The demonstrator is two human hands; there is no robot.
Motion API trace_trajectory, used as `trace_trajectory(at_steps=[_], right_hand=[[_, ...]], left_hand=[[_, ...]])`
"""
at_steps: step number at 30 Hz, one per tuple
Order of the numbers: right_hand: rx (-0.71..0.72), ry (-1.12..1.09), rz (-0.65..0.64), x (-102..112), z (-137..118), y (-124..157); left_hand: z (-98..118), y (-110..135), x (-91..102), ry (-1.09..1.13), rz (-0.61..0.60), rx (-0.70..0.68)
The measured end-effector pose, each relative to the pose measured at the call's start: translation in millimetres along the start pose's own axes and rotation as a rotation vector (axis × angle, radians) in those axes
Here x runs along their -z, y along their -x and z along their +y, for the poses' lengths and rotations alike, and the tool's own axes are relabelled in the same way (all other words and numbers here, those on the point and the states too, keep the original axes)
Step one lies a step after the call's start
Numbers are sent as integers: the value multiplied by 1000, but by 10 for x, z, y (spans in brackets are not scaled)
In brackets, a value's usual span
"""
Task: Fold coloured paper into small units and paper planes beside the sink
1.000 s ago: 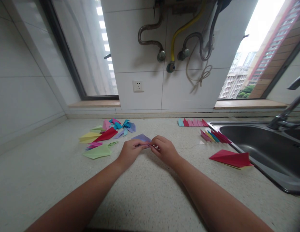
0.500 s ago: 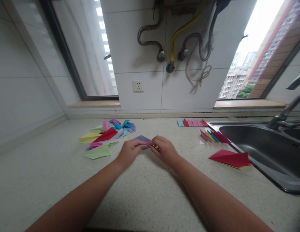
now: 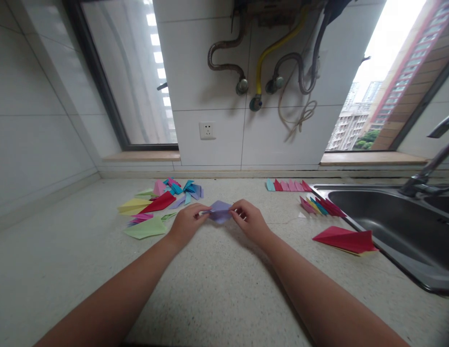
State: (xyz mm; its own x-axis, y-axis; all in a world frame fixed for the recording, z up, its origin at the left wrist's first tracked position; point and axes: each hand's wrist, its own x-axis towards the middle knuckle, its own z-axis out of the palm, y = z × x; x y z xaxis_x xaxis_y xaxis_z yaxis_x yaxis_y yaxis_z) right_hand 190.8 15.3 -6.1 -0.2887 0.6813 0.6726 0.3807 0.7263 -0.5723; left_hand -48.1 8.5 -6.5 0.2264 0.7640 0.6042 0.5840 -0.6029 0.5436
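Between my two hands is a small piece of purple folding paper (image 3: pixel 220 212), with a crease running across its middle. My left hand (image 3: pixel 190 220) pinches its left corner between thumb and fingers. The right corner is pinched the same way by my right hand (image 3: pixel 249 218). The paper is held just over or on the speckled countertop (image 3: pixel 213 284); I cannot tell which. Left of my left hand lie folded papers: a light green one (image 3: pixel 146 228), a red one (image 3: pixel 159 201) and a yellow one (image 3: pixel 133 206).
Blue and purple folded pieces (image 3: pixel 190 188) lie at the back left. A row of pink folded papers (image 3: pixel 291 185) stands along the back right, with a colourful bundle (image 3: pixel 321 206) and a red paper plane (image 3: pixel 345 240) beside the steel sink (image 3: pixel 376 231). A white scrap (image 3: pixel 301 215) lies nearby.
My hands have moved apart from the middle of the purple paper to its left and right corners. More of its face now shows.
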Motion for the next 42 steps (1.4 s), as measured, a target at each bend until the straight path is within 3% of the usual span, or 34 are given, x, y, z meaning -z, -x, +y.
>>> trace_trajectory(at_steps=[5,16,24,29,34,42], right_hand=[[-133,-108,7,-28,68,-4],[-277,-237,-55,-46,186,6],[-241,-160,-54,-56,179,14],[-181,-101,-62,-59,114,7],[-158,-68,-53,-59,113,10],[-163,-35,-51,-43,83,5]], left_hand=[[-115,16,13,-55,-32,9],[-53,40,-38,0,-8,13],[40,96,-168,393,-85,365],[137,80,-218,533,-50,368],[148,72,-192,453,-15,301],[102,61,-207,519,-10,344]])
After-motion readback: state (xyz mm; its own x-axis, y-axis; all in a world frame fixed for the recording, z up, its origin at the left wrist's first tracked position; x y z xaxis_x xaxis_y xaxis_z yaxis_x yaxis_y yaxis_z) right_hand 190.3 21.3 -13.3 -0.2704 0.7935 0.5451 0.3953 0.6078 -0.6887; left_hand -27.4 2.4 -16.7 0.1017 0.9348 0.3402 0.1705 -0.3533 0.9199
